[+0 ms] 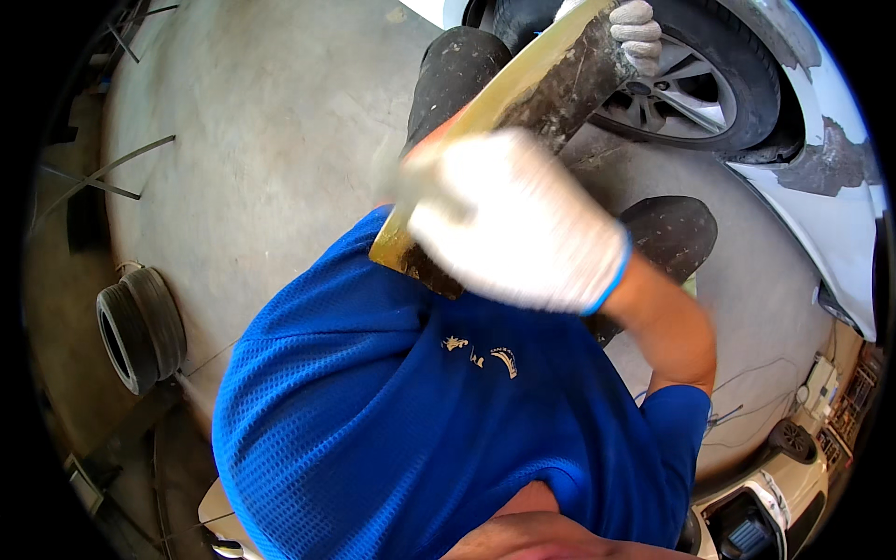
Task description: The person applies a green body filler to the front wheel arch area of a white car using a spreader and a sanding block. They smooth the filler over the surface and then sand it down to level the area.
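A long flat board (pixel 569 79) slants across the space in front of my chest. Its surface is dark and blotchy, with a yellowish band along one long side. At the far end, my left hand (pixel 637 35) in a white knit glove wraps its fingers over the edge; the left arm runs mostly hidden beneath the board. My right hand (pixel 523 224), in a white glove with a blue cuff, is over the near part of the board, blurred by motion. Its fingers look closed around a greyish smear that I cannot make out.
Just beyond the board is a car wheel (pixel 691 89) under a white car body (pixel 812 215) with grey patches. Stacked tyres (pixel 140 327) are on the concrete floor (pixel 271 131) at left, near metal bars (pixel 107 177). Another car (pixel 765 504) is at lower right.
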`<state>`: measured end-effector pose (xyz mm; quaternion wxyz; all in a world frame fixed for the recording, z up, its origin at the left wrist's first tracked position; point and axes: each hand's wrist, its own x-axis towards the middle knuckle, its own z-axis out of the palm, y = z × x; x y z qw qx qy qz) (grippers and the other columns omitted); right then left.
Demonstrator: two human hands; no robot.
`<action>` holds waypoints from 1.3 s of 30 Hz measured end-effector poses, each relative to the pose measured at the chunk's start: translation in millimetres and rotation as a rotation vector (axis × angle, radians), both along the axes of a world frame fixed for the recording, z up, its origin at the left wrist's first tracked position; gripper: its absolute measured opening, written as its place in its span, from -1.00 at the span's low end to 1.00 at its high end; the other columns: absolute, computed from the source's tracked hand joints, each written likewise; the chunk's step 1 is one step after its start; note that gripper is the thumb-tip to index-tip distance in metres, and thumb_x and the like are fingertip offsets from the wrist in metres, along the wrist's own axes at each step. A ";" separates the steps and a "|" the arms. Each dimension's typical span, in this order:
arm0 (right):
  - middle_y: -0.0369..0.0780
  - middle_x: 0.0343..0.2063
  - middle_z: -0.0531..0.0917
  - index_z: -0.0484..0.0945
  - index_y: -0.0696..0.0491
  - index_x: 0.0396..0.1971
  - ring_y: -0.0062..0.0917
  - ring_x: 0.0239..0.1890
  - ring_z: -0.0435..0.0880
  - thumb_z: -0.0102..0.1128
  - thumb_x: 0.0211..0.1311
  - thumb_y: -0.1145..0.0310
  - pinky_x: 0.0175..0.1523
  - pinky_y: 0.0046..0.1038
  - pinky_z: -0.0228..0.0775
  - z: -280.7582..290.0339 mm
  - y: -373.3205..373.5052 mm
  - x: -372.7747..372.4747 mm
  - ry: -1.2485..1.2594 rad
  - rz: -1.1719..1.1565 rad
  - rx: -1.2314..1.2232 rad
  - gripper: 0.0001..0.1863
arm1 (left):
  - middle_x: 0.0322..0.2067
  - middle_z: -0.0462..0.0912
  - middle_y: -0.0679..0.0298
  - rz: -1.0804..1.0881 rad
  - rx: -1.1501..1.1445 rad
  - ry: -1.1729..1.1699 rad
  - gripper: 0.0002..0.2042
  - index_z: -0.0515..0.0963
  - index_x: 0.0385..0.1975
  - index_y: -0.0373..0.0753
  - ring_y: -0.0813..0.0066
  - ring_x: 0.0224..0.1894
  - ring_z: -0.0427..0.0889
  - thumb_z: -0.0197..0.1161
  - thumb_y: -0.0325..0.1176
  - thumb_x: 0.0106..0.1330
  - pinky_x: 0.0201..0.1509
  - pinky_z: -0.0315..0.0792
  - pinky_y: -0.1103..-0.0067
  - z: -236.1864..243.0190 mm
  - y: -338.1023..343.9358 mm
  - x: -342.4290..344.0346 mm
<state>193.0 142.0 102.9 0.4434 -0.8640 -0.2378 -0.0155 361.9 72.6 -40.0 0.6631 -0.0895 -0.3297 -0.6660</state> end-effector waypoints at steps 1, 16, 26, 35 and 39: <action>-0.01 -0.47 0.69 0.62 0.27 -0.15 -0.28 -0.38 0.75 0.17 0.23 0.42 -0.22 -0.36 0.60 -1.8 14.7 -9.3 -0.031 -0.010 0.071 -0.73 | -0.33 0.46 0.10 0.003 0.001 -0.006 -0.58 0.41 -0.39 -0.26 0.32 -0.29 0.45 -0.20 -0.04 0.50 -0.16 0.40 0.50 -0.1 -1.9 1.6; -0.09 -0.45 0.60 0.59 0.18 -0.31 -0.40 -0.40 0.62 0.12 0.31 0.32 -0.30 -0.33 0.53 3.4 -8.7 9.8 -0.418 0.224 -0.369 -0.78 | -0.13 0.46 -0.05 0.007 0.032 -0.002 -0.55 0.43 -0.19 -0.34 0.21 -0.19 0.50 -0.20 -0.02 0.52 -0.07 0.44 0.44 1.3 -5.1 -3.1; -0.05 -0.57 0.60 0.56 0.17 -0.45 -0.31 -0.48 0.67 0.15 0.26 0.24 -0.32 -0.35 0.52 -18.7 12.7 -4.5 -0.152 -0.083 -0.061 -0.73 | 0.00 0.46 -0.15 0.022 0.055 0.016 -0.51 0.45 -0.05 -0.39 0.14 -0.13 0.54 -0.21 -0.01 0.54 -0.01 0.46 0.41 2.4 -1.3 -3.0; -0.06 -0.56 0.64 0.58 0.15 -0.39 -0.29 -0.48 0.73 0.09 0.14 0.46 -0.35 -0.33 0.60 6.9 -79.9 35.9 -0.348 -0.804 -1.047 -0.88 | 0.12 0.46 -0.24 -0.003 0.142 0.071 -0.45 0.47 0.07 -0.44 0.07 -0.07 0.57 -0.21 -0.01 0.55 0.05 0.49 0.37 4.4 -1.9 -5.3; -0.10 -0.46 0.62 0.53 0.09 -0.29 -0.29 -0.36 0.73 0.09 0.21 0.42 -0.31 -0.32 0.64 7.4 -25.3 6.1 -0.240 -0.299 -0.529 -0.88 | 0.17 0.46 -0.28 0.014 0.174 0.104 -0.42 0.47 0.12 -0.46 0.04 -0.04 0.58 -0.21 0.00 0.55 0.08 0.50 0.36 7.1 15.2 8.4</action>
